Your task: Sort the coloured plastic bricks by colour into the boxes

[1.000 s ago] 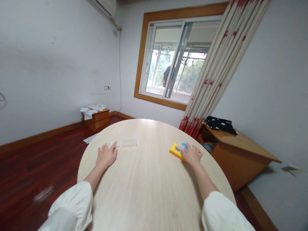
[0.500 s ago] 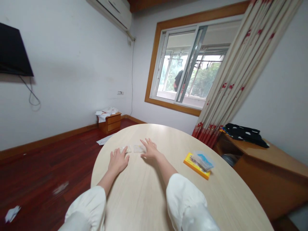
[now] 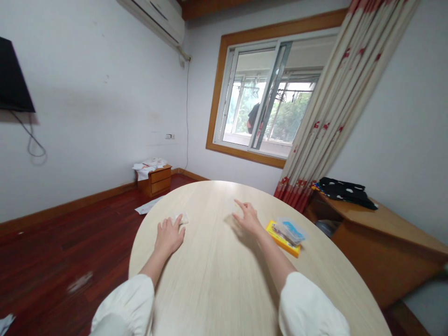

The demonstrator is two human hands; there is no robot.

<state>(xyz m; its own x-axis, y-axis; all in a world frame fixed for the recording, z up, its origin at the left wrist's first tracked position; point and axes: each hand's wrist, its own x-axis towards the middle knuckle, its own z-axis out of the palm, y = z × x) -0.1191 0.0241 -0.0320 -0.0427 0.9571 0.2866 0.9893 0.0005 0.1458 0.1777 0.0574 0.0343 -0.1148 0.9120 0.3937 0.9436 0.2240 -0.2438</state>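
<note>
My left hand (image 3: 170, 234) lies flat on the round pale wooden table (image 3: 217, 280), fingers stretched out. Its fingertips rest on a small clear packet (image 3: 182, 218). My right hand (image 3: 248, 217) hovers low over the table's middle with fingers spread and the index finger pointing away. I cannot see anything gripped in it. Just right of that hand lies a flat yellow box (image 3: 280, 238) with a clear plastic case (image 3: 290, 230) holding something blue on top. Both arms wear white sleeves.
A wooden desk (image 3: 378, 233) with a black dotted cloth (image 3: 343, 191) stands to the right, beside a red-patterned curtain (image 3: 336, 102). A small wooden cabinet (image 3: 156, 179) with papers sits by the left wall. Paper scraps lie on the dark red floor. A window faces me.
My right hand went from the yellow box to the clear packet beside my left hand, then back toward the middle. That second clear packet no longer shows. The left hand stayed put.
</note>
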